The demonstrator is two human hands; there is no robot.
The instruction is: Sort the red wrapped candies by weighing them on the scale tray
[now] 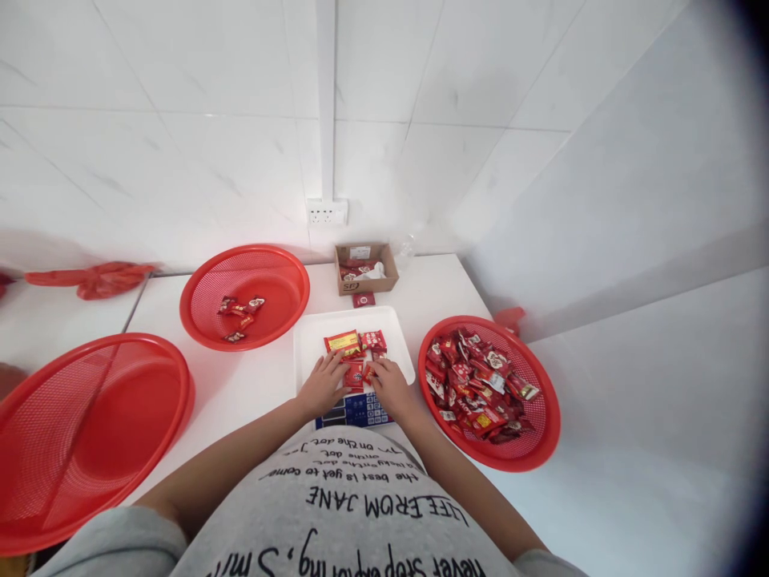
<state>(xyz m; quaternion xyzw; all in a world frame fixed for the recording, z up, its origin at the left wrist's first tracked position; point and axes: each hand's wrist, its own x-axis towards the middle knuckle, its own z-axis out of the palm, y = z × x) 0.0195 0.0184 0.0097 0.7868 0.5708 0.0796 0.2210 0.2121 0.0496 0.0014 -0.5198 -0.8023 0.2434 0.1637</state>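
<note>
Several red snack packets lie on the white tray (306, 327) of a digital scale (360, 410) right in front of me. My left hand (323, 386) rests at the tray's left side, its fingers stretched out and touching the edge of a red packet (354, 373). On the other side, my right hand (390, 388) has its fingertips closed on a small red packet (368, 372). A red and yellow packet (342, 343) and another red packet (372, 340) lie just beyond my fingers. My left forearm and hand partly cover the scale's display and keypad.
A red basket (549, 425) heaped with packets stands at right. Another basket (195, 320) at back left holds several packets; a third red basket (174, 353) sits nearer left. Behind the scale are a cardboard box (384, 284) with packets and a single packet (364, 300).
</note>
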